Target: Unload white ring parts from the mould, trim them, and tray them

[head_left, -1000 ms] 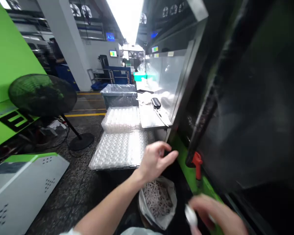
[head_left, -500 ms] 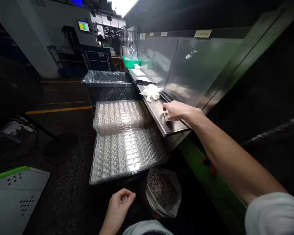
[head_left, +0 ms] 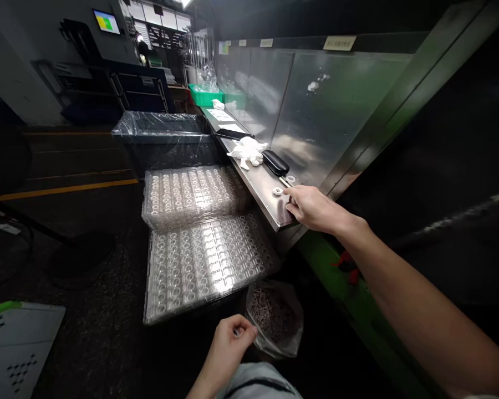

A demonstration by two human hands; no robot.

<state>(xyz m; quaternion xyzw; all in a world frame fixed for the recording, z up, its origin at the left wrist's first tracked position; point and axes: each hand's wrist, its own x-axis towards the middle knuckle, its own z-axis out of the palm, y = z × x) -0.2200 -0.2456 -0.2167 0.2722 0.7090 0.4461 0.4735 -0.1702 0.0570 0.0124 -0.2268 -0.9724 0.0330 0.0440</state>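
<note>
My right hand point(head_left: 311, 208) is at the near end of the metal ledge point(head_left: 260, 185), its fingers curled together. A thin, light-coloured stick point(head_left: 284, 181) shows just beyond its fingertips; I cannot tell whether the fingers grip it. Close by on the ledge are two white rings point(head_left: 277, 192), one of them beside the stick. My left hand point(head_left: 233, 338) is closed in a pinch above my lap, and whatever lies between its fingers is too small to name. Just beyond it is a plastic bag point(head_left: 297, 321) of thin, pale sticks or pins point(head_left: 268, 310).
Clear plastic trays point(head_left: 199, 260) with rows of round pockets are stacked left of the ledge. A black case point(head_left: 275, 162) and white crumpled cloth point(head_left: 248, 151) lie on it. Behind stand a plastic-lined dark bin point(head_left: 162, 141) and a green basket point(head_left: 203, 97).
My right hand has drawn back toward me along the ledge, uncovering the white rings, the stick and more of the black case. My left hand has shifted right toward the bag. The view has turned.
</note>
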